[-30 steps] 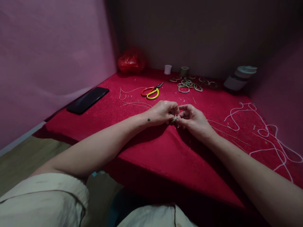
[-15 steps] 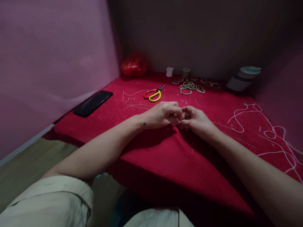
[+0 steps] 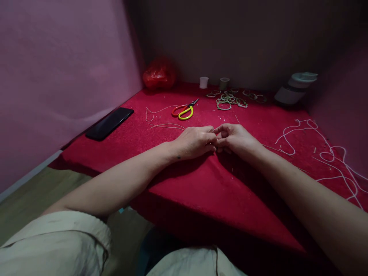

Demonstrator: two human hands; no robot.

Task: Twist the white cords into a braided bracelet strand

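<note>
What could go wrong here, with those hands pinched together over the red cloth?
1. Whatever the left hand and right hand pinch between them is hidden; a small piece could slip and vanish among the clippings on the red cloth.
2. The white cord lies in loose loops beside the right forearm, which might snag it.
3. The phone sits near the table's edge and could be knocked off.
</note>
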